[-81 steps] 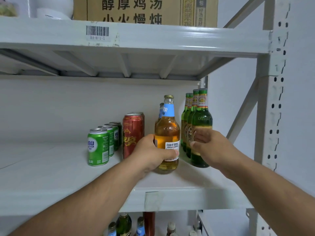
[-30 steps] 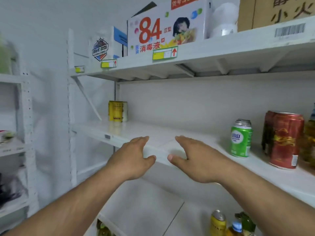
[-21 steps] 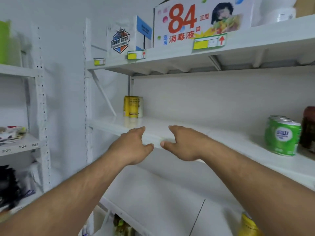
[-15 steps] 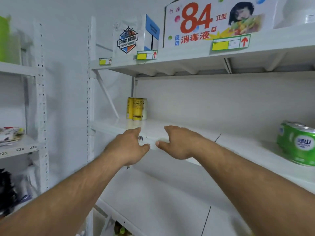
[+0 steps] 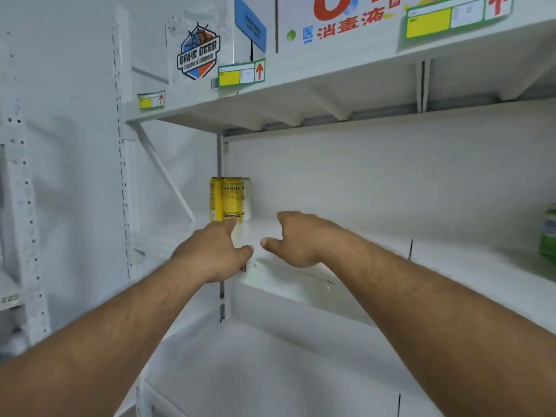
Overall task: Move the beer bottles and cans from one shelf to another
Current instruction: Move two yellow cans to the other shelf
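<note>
We hold both hands out, empty, over the smooth white metal shelf (image 5: pixel 376 251): our left hand (image 5: pixel 210 254) and right hand (image 5: pixel 296 239) lie palm down, fingers loosely spread, thumbs close together but apart. At least two yellow cylindrical cans (image 5: pixel 230 199) stand at the shelf's back left corner, just beyond our left fingertips. One green can (image 5: pixel 548 233) shows at the right edge.

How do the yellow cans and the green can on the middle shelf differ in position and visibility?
The yellow cans stand at the shelf's far left, by the back wall; the green can sits at the right edge of the view. The yellow cans show whole; the green can is cut off and blurred. All stand upright on one shelf.
</note>
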`<control>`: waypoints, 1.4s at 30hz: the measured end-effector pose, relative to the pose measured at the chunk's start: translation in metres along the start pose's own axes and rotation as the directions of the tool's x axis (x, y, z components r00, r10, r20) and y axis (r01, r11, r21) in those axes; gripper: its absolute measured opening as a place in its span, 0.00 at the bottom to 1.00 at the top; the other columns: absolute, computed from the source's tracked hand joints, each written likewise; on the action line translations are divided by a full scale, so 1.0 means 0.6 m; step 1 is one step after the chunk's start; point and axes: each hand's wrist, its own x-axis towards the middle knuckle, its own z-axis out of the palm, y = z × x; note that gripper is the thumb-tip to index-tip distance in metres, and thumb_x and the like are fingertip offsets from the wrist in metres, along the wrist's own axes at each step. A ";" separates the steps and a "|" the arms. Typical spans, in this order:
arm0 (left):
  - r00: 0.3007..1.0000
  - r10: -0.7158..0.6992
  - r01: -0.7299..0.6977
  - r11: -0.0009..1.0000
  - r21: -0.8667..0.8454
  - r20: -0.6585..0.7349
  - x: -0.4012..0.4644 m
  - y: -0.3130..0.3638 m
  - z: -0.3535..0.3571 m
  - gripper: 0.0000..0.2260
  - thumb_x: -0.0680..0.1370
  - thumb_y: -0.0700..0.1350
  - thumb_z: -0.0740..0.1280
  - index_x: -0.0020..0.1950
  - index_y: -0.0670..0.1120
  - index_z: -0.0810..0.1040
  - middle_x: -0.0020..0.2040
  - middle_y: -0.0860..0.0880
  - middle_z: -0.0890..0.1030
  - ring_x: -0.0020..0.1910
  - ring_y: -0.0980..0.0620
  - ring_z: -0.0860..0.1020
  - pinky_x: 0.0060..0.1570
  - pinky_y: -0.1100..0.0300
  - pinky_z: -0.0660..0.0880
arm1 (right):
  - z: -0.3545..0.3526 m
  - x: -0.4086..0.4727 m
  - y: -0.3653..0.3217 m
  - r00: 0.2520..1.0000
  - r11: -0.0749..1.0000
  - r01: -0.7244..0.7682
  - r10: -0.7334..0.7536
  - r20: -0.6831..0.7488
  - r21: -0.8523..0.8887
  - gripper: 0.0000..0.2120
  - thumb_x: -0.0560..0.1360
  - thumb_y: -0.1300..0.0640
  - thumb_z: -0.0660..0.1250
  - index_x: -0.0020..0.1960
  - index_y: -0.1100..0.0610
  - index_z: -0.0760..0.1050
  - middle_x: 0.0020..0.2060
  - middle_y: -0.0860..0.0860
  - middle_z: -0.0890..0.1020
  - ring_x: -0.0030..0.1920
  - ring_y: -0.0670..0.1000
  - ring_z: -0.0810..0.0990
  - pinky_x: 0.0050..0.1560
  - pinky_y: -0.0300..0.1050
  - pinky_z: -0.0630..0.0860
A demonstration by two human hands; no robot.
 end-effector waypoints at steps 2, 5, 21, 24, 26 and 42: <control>1.000 -0.010 0.010 1.000 0.017 0.003 0.033 -0.006 0.000 0.35 0.80 0.61 0.63 0.83 0.54 0.55 0.82 0.51 0.61 0.78 0.46 0.65 0.72 0.48 0.68 | 0.002 0.034 0.003 1.000 1.000 0.004 -0.004 -0.003 0.001 0.34 0.79 0.35 0.56 0.77 0.56 0.60 0.72 0.53 0.70 0.68 0.58 0.72 0.64 0.54 0.73; 0.999 -0.032 0.032 0.999 0.021 -0.013 0.078 -0.024 0.000 0.35 0.80 0.61 0.63 0.83 0.54 0.54 0.82 0.51 0.61 0.78 0.46 0.65 0.72 0.48 0.68 | 0.006 0.085 0.001 0.999 0.999 0.031 -0.031 -0.010 -0.010 0.34 0.79 0.35 0.56 0.76 0.56 0.61 0.72 0.53 0.71 0.68 0.58 0.73 0.63 0.53 0.73; 1.000 -0.029 0.029 0.999 -0.027 0.000 0.287 -0.167 -0.008 0.32 0.80 0.59 0.65 0.81 0.49 0.61 0.77 0.47 0.68 0.73 0.44 0.71 0.66 0.51 0.71 | 0.048 0.293 -0.078 0.998 0.998 -0.042 0.040 -0.038 -0.045 0.33 0.79 0.35 0.58 0.75 0.56 0.62 0.69 0.53 0.73 0.66 0.57 0.74 0.60 0.51 0.74; 1.000 0.000 0.001 0.999 -0.053 0.014 0.335 -0.207 -0.010 0.31 0.80 0.58 0.65 0.80 0.48 0.63 0.76 0.46 0.70 0.72 0.44 0.72 0.66 0.51 0.71 | 0.057 0.346 -0.111 0.995 0.995 -0.082 0.079 -0.062 -0.048 0.33 0.79 0.36 0.59 0.75 0.57 0.62 0.67 0.54 0.74 0.64 0.57 0.75 0.58 0.51 0.74; 0.999 0.018 -0.016 0.997 -0.081 0.028 0.367 -0.232 -0.010 0.29 0.81 0.57 0.65 0.79 0.48 0.64 0.76 0.45 0.70 0.72 0.44 0.72 0.65 0.53 0.70 | 0.066 0.384 -0.131 0.991 0.993 -0.114 0.111 -0.081 -0.037 0.32 0.79 0.36 0.60 0.73 0.57 0.63 0.65 0.55 0.75 0.63 0.57 0.76 0.55 0.50 0.74; 0.984 0.075 -0.001 0.909 -0.418 0.159 0.615 -0.331 0.026 0.26 0.78 0.47 0.73 0.73 0.40 0.70 0.67 0.42 0.77 0.64 0.43 0.77 0.50 0.60 0.67 | 0.137 0.629 -0.170 0.883 0.878 -0.403 0.447 -0.143 0.257 0.30 0.78 0.39 0.63 0.68 0.61 0.67 0.61 0.57 0.77 0.60 0.57 0.77 0.47 0.46 0.70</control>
